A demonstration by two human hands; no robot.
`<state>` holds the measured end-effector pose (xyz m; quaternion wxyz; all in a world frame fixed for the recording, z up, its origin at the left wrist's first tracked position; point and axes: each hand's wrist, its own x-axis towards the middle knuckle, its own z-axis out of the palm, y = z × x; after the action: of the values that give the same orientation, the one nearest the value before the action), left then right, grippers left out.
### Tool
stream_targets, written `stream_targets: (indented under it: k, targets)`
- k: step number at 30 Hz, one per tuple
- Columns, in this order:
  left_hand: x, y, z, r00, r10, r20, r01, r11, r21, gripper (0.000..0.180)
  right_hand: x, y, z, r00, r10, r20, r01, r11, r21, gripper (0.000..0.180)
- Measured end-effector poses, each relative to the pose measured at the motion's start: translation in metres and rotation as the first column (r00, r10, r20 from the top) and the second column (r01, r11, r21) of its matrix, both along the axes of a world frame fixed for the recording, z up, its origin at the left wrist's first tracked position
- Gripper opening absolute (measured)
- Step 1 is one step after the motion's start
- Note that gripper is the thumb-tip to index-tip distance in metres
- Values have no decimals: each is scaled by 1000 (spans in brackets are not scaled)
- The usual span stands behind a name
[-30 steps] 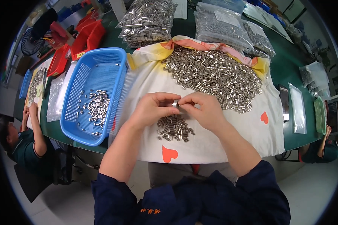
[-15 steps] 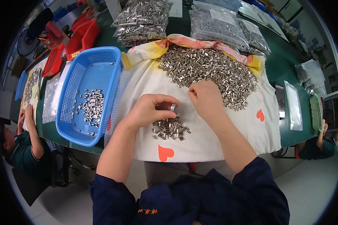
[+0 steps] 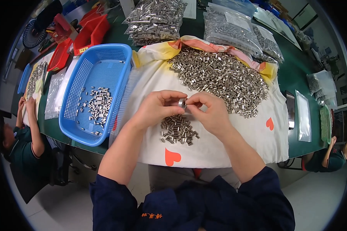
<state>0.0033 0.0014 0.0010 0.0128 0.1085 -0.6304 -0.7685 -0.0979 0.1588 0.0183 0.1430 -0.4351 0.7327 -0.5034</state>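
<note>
A short, thick metal ring [image 3: 182, 102] sits between the thumb and fingers of my left hand [image 3: 158, 106]. My right hand [image 3: 208, 111] is pinched at the ring's right side; whatever lies between its fingertips is hidden. Just below my hands, a small pile of metal sleeves [image 3: 179, 131] rests on the white cloth [image 3: 235, 146] with red hearts. Beyond my right hand spreads a much larger heap of the same small metal sleeves [image 3: 223, 77], bordered at the back by the cloth's rolled yellow and pink edge.
A blue plastic basket [image 3: 67, 111] with loose metal sleeves stands on the left. Clear bags of metal parts [image 3: 233, 29] are stacked at the back, and red bins [image 3: 90, 34] at the back left. A phone [image 3: 290, 109] lies to the right. Co-workers sit at both sides.
My right hand has come from the edge of the large heap down and left to the ring. My left hand has shifted slightly right and up, still holding the ring.
</note>
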Motion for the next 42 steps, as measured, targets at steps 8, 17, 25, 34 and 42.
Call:
stream_targets:
  k: [8, 17, 25, 34, 42]
  targets:
    - [0, 3, 3, 999, 31, 26, -29, 995, -99, 36, 5, -1, -2, 992, -8, -129, 8, 1000, 6, 6]
    - [0, 2, -1, 999, 30, 31, -26, 994, -108, 36, -1, 3, -1, 1000, 11, -6, -11, 1000, 26, 11]
    - [1, 5, 8, 998, 10, 63, 0, 989, -148, 36, -27, 8, 3, 952, -208, -225, 226, 973, 57, 10]
    - [3, 6, 12, 991, -116, 70, 133, 930, -343, 33, -30, 1, -16, 824, -116, -555, 309, 912, 269, 6]
    - [2, 5, 12, 986, -129, 107, 157, 932, -325, 34, -30, 7, -20, 828, -89, -554, 264, 933, 245, 6]
